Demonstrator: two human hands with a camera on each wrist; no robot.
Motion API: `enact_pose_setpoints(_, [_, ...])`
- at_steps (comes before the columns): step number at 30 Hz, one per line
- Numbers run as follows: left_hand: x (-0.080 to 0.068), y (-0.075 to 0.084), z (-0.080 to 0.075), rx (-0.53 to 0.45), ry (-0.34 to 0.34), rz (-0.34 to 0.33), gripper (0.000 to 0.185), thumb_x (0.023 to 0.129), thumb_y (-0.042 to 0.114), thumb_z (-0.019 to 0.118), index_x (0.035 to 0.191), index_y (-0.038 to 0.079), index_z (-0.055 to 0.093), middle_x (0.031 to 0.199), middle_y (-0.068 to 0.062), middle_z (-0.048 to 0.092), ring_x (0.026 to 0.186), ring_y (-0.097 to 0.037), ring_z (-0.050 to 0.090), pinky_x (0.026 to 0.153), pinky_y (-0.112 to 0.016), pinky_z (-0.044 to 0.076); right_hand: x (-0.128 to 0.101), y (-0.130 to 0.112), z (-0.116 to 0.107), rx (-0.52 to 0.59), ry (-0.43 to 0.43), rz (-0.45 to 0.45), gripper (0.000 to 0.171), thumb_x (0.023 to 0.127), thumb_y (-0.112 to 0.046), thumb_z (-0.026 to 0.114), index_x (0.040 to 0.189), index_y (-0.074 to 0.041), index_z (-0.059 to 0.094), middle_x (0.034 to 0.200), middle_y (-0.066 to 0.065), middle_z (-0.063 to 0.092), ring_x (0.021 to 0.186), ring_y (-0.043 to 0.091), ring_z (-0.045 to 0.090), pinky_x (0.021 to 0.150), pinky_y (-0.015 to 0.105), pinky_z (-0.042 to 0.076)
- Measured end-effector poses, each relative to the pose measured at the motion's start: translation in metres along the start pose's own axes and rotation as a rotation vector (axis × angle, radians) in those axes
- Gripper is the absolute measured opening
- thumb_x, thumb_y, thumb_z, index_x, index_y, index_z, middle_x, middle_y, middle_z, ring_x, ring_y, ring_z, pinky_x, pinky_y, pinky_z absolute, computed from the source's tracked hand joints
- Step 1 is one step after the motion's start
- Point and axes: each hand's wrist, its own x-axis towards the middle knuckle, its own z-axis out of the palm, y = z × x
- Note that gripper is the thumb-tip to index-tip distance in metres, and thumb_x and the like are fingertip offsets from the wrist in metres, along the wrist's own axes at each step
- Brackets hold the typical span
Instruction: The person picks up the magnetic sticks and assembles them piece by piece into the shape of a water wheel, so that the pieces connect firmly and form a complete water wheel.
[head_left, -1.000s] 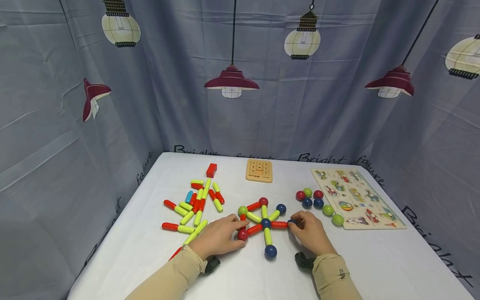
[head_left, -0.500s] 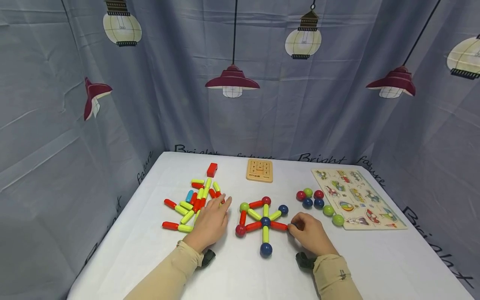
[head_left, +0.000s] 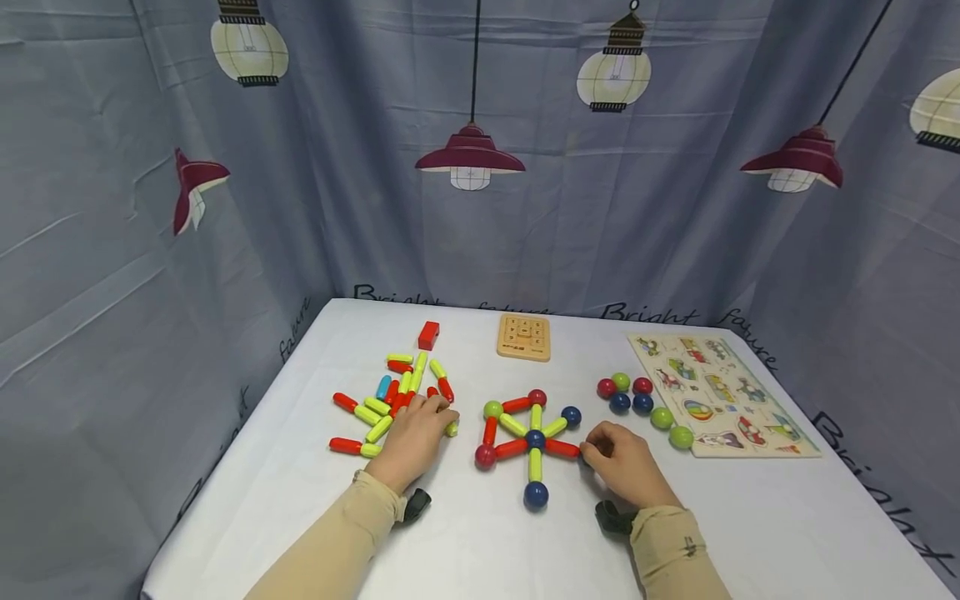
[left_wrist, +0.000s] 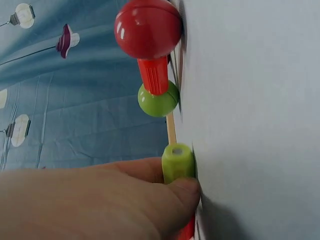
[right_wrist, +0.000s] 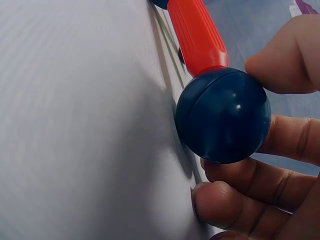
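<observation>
On the table lies a wheel-like figure of magnetic rods and balls, a blue hub ball [head_left: 535,440] at its middle. My left hand [head_left: 412,437] has left the figure and is down among the loose rods; thumb and finger pinch a yellow-green magnetic rod [left_wrist: 178,161], with a red part showing below it. My right hand [head_left: 622,465] holds a blue ball [right_wrist: 225,117] between thumb and fingers, mostly hidden in the head view. That ball touches the end of a red rod [right_wrist: 200,37] of the figure. A red ball [left_wrist: 148,29] and green ball [left_wrist: 158,100] stand beyond my left hand.
Loose red and yellow-green rods [head_left: 378,429] spread around my left hand. A red block [head_left: 428,336] and a wooden number board [head_left: 523,337] lie farther back. To the right are several loose balls [head_left: 619,403] and a picture puzzle board [head_left: 720,396].
My left hand has moved from the figure's red ball leftward to the loose rods and now pinches one. The figure has turned slightly. My right hand has stayed at the blue ball.
</observation>
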Motion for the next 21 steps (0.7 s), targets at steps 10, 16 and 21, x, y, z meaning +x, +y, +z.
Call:
enact_pose_setpoints(10, [0.005, -0.004, 0.001, -0.073, 0.018, -0.021, 0.017, 0.093, 0.019, 0.078, 0.108, 0.017, 0.071, 0.102, 0.004, 0.073, 0.085, -0.017, 0.060, 0.078, -0.034, 0.052, 0.000, -0.001, -0.001, -0.001, 0.000, 0.001, 0.010, 0.093, -0.023, 0.068, 0.099, -0.015, 0.068, 0.090, 0.003, 0.064, 0.081, 0.019, 0.055, 0.071, 0.032, 0.046])
enact_pose_setpoints(16, [0.003, 0.012, -0.008, -0.089, 0.128, 0.178, 0.028, 0.091, 0.030, 0.080, 0.118, 0.028, 0.071, 0.111, 0.014, 0.073, 0.098, -0.011, 0.061, 0.085, -0.030, 0.049, -0.001, 0.002, 0.000, 0.002, 0.002, 0.001, 0.011, 0.094, -0.024, 0.069, 0.099, -0.015, 0.068, 0.090, 0.003, 0.064, 0.081, 0.020, 0.055, 0.071, 0.032, 0.046])
enact_pose_setpoints(21, [-0.003, 0.027, -0.012, -0.195, 0.092, 0.559, 0.025, 0.091, 0.033, 0.080, 0.115, 0.030, 0.074, 0.105, 0.019, 0.071, 0.107, -0.009, 0.058, 0.093, -0.028, 0.046, 0.001, 0.002, -0.001, 0.010, -0.007, 0.016, 0.012, 0.095, -0.025, 0.069, 0.101, -0.015, 0.068, 0.092, 0.003, 0.064, 0.083, 0.020, 0.055, 0.072, 0.031, 0.047])
